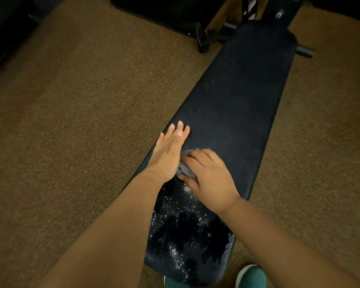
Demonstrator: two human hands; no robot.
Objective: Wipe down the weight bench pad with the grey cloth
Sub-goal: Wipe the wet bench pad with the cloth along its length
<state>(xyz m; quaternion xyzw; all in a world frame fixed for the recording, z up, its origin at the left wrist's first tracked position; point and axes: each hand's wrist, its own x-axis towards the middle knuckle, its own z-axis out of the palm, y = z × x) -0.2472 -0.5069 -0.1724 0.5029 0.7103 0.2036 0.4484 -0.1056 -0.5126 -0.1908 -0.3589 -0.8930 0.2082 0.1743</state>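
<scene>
Pad: weight bench pad (240, 96), long and dark, runs away from the viewer over brown speckled floor (71, 121); its near end glitters with droplets, judged to be spray awaiting the wipe.
Cloth: grey cloth (184, 170) lies bunched on the pad near its left edge, mostly covered, so pressure goes through it into the wet zone.
Right hand: right hand (208, 175) sits on top of the cloth, fingers (195, 157) curled down and gripping it, thumb tucked under a fold; a hold suited to dragging the cloth without losing it.
Left hand: left hand (169, 150) lies flat beside the cloth, fingers straight and close together, holding nothing; judged to brace the body.
Progress: early; the far pad looks dry and dull.
Shoes: green shoe (252, 276) at the near end; stance close to the bench.
</scene>
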